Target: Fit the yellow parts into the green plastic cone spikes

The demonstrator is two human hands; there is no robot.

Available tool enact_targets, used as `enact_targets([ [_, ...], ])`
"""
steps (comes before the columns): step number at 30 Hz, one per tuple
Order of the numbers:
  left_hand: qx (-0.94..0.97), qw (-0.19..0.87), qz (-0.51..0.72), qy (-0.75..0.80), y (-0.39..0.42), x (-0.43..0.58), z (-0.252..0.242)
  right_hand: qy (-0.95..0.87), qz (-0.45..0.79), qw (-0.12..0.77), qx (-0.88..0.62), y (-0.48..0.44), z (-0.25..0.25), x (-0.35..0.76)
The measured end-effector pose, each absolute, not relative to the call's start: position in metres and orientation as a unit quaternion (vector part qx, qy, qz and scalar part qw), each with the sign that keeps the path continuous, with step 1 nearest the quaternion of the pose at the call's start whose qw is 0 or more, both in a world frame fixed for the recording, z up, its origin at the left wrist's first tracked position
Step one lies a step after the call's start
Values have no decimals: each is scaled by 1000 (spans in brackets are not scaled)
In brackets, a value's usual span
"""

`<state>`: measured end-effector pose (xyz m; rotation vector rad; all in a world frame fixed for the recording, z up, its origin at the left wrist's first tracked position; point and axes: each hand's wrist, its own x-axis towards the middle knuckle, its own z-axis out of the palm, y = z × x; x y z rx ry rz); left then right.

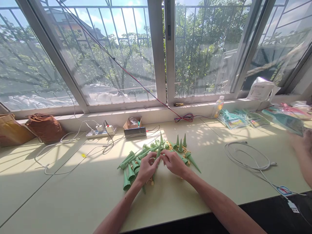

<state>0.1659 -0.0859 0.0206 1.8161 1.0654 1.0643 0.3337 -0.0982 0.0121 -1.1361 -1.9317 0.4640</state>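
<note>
A heap of green plastic cone spikes lies on the pale counter below the window, mixed with small yellow pieces. A few short cones stand upright at the back of the heap. My left hand and my right hand meet over the heap, fingers pinched together on one slim green spike that points up and away. What else the fingers hold is hidden.
A power strip, a small cardboard box and a dark device sit behind the heap. White cables coil at right. Packaged green items and a bottle line the sill. Brown bags stand left. Another person's arm enters at right.
</note>
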Motion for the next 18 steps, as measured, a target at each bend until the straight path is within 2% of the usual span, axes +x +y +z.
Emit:
enact_targets([
  [18,746,371,391,390,-89,166,22,-773,159,407,-460,-96,10,333],
])
